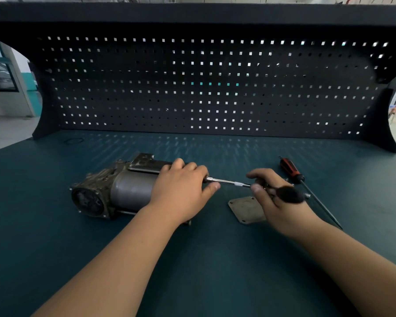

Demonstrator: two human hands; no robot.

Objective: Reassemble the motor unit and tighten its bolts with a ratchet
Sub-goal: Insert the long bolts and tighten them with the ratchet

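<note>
Head view: motor unit lies on its side on the bench, left of centre. Left hand lies over the can's right end, fingers curled on the housing, a steadying grip. Ratchet with its extension bar runs level into that end; the socket tip is hidden behind the left fingers. Right hand has a closed grip on the blurred black handle.

I judge a through-bolt is being tightened. A loose cover plate lies flat just under the right hand, so I reckon reassembly is unfinished. A screwdriver lies just beyond.

Next move, as I see it: swing the handle with the bar square to the bolt, and brace the motor against rolling.
</note>
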